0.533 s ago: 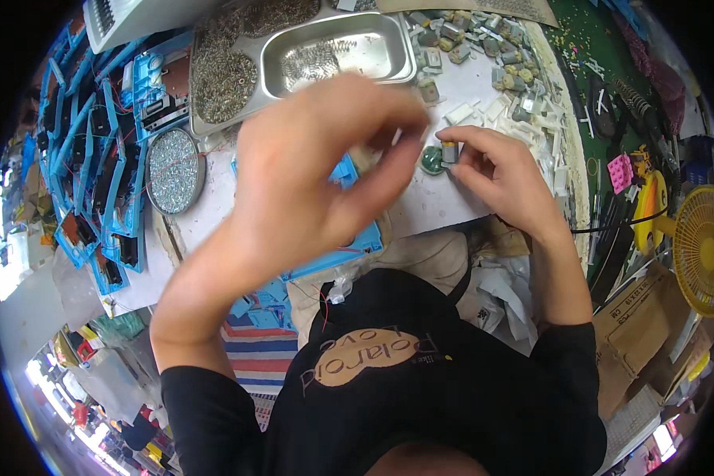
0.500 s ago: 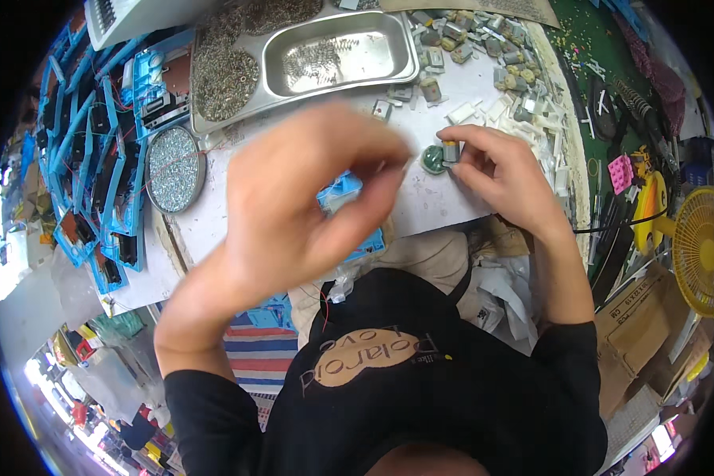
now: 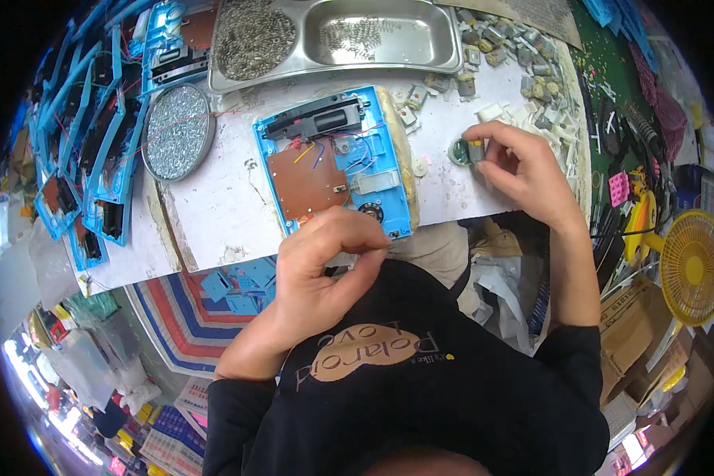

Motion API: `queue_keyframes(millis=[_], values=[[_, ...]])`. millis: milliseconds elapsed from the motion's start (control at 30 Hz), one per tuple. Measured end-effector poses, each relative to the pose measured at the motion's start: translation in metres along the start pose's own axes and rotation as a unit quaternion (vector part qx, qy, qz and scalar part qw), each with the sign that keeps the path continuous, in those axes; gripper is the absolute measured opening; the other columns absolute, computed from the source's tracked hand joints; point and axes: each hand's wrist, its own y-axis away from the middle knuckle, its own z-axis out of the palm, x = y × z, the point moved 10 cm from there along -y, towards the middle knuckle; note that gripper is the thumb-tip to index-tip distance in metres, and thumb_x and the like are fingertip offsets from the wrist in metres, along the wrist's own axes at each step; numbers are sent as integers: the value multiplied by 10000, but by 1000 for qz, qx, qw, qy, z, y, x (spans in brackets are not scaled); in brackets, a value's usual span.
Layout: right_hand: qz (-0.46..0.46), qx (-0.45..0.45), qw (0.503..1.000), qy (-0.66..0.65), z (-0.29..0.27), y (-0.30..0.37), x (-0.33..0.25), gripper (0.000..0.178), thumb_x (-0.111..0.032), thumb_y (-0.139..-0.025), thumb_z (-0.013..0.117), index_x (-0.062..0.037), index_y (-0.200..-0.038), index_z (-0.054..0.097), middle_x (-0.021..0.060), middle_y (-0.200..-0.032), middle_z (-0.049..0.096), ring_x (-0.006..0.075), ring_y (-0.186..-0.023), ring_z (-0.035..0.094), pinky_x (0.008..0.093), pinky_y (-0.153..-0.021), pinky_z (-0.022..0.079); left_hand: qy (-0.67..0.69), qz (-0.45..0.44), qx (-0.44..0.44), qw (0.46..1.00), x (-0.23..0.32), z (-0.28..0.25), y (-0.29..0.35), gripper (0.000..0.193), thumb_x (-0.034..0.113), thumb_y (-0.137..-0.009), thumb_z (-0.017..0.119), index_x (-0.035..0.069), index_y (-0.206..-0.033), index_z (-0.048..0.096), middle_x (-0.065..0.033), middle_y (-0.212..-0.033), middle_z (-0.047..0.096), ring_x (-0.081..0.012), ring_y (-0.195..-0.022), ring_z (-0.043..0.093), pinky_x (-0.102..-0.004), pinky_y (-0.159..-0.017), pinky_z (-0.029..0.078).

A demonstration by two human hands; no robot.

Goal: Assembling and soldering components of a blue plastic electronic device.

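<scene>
My left hand (image 3: 325, 266) hovers at the near edge of a blue plastic housing (image 3: 385, 151), thumb and forefinger pinched; whatever they hold is too small to make out. Inside the open housing are a brown circuit board (image 3: 305, 184), a black block (image 3: 319, 120) along the far side, thin wires and a round black part (image 3: 371, 213) near the close corner. Further right, my right hand (image 3: 523, 170) pinches a small grey motor (image 3: 477, 151) between thumb and fingers. Its end is at a small round pot (image 3: 457, 151) with dark green contents.
A metal tray (image 3: 456, 67) holding springs lies at the back. A round dish (image 3: 210, 131) full of small shiny pieces stands left, beside stacked blue housings (image 3: 107, 166). Loose small motors (image 3: 496, 57) and white plastic parts (image 3: 551, 119) cover the back right. A yellow fan (image 3: 690, 270) stands right.
My left hand has come down toward me to the housing's near edge, uncovering the housing. My right hand stays at the green pot with the motor. The whole view has shifted slightly.
</scene>
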Motion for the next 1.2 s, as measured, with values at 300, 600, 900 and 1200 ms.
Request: queue_keyframes(millis=[300,600,900,1200], values=[[-58,21,998,19,-8,-2,-11,356,15,-858,664,-61,-1205,681,5,-929,638,50,-789,578,230,-666,449,-4,-4,7,1000,-5,2,-4,166,-83,-827,724,-7,-969,690,-98,-948,700,-194,-834,709,-299,-736,571],[62,-34,824,-562,76,35,-32,554,-63,-851,779,25,-1347,547,10,-899,626,38,-704,548,187,-590,419,-58,-27,-17,998,-7,15,-10,315,-80,-876,723,-12,-1155,595,-90,-986,684,-134,-886,695,-277,-804,581],[21,-103,818,-565,91,29,-41,544,-70,-864,780,24,-1346,547,20,-925,635,53,-744,567,187,-617,430,-46,-2,-3,999,-9,12,-6,346,-78,-875,732,-11,-1174,573,-96,-1011,678,-138,-904,698,-275,-802,587],[-103,101,962,-231,54,30,-77,627,-87,-787,862,0,-1339,577,26,-938,669,80,-776,602,215,-667,467,-134,122,31,983,8,3,-3,329,-86,-813,772,-1,-1086,612,-131,-982,709,-235,-860,727,-329,-764,587]])
